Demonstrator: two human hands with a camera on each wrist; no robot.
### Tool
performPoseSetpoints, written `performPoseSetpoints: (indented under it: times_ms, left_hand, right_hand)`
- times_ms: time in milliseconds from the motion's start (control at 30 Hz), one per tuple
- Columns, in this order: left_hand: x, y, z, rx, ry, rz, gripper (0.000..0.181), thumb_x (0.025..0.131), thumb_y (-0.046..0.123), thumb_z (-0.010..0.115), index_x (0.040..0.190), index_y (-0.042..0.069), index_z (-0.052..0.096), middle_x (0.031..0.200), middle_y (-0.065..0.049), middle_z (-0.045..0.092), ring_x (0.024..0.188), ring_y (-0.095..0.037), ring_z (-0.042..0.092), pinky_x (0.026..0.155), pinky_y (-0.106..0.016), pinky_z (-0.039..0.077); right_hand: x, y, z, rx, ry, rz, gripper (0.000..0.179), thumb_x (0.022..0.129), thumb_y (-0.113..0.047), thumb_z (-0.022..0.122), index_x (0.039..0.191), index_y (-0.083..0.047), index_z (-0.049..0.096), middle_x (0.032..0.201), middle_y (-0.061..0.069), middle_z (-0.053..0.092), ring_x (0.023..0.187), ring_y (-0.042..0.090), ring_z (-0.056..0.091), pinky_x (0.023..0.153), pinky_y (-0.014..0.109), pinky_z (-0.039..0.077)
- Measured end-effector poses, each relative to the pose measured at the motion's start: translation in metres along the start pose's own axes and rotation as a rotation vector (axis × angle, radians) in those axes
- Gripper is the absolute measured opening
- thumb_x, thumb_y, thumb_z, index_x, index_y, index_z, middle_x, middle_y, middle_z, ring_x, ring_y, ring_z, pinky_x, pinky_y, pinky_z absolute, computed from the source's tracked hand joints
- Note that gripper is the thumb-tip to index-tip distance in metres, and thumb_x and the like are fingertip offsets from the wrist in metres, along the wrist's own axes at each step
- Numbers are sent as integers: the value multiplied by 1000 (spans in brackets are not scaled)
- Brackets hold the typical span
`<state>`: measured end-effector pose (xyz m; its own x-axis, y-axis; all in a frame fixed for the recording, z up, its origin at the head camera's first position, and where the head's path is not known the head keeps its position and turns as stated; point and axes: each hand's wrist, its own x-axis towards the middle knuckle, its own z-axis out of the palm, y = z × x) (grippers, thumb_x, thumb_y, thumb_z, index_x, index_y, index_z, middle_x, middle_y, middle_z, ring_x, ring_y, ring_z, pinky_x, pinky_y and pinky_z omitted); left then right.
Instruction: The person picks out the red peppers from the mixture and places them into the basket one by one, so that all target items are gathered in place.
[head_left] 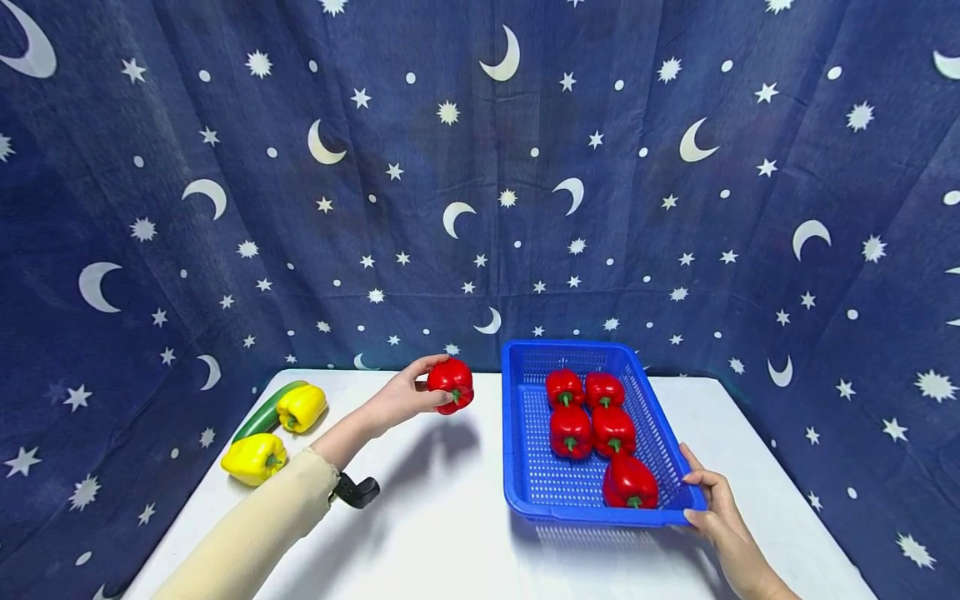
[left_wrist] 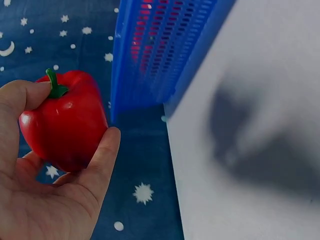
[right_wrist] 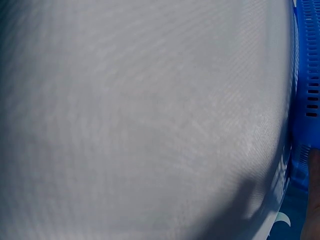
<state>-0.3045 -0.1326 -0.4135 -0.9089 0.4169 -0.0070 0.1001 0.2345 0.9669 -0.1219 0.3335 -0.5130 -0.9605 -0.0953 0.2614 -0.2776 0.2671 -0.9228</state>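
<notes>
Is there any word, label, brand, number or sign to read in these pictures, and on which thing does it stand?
There are none to read.
The blue basket, the red pepper in the left hand, the peppers in the basket and the yellow peppers carry no print or sticker that shows.
The blue cloth bears only white moons, stars and dots, no letters.
The small black device at the left wrist shows no marking.

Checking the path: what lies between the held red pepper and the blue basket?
Nothing: head view shows only bare table between red pepper and blue basket.

white table [head_left: 450, 542], blue basket [head_left: 517, 467], yellow peppers [head_left: 255, 458], cucumber [head_left: 258, 414]
</notes>
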Motion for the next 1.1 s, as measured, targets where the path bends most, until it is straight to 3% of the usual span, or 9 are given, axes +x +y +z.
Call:
performPoseSetpoints:
  times_ms: [267, 567, 1100]
  left_hand:
    - [-4, 15, 16, 42, -34, 34, 71, 87, 21, 79, 151, 22, 48, 134, -13, 59, 114, -26, 63, 88, -40, 58]
    - [-11, 33, 40, 80, -108, 75, 69, 87, 23, 79, 149, 22, 50, 129, -9, 61, 114, -27, 62, 87, -40, 58]
    - [-9, 43, 78, 106, -251, 105, 68, 87, 19, 80, 149, 19, 52, 135, -7, 58, 120, -28, 59, 86, -38, 60]
  right_hand:
    - [0, 0, 1, -13, 9, 1, 35, 98, 4, 38, 130, 0, 25, 172, -3, 7, 133, -21, 28, 91, 14, 46]
    - [0, 1, 0, -13, 17, 18, 34, 98, 2, 39, 129, -2, 26, 172, -2, 6, 130, -21, 30, 92, 14, 45]
    - [0, 0, 1, -17, 16, 4, 34, 98, 3, 38, 129, 0, 26, 171, -5, 8, 132, -21, 29, 90, 16, 48]
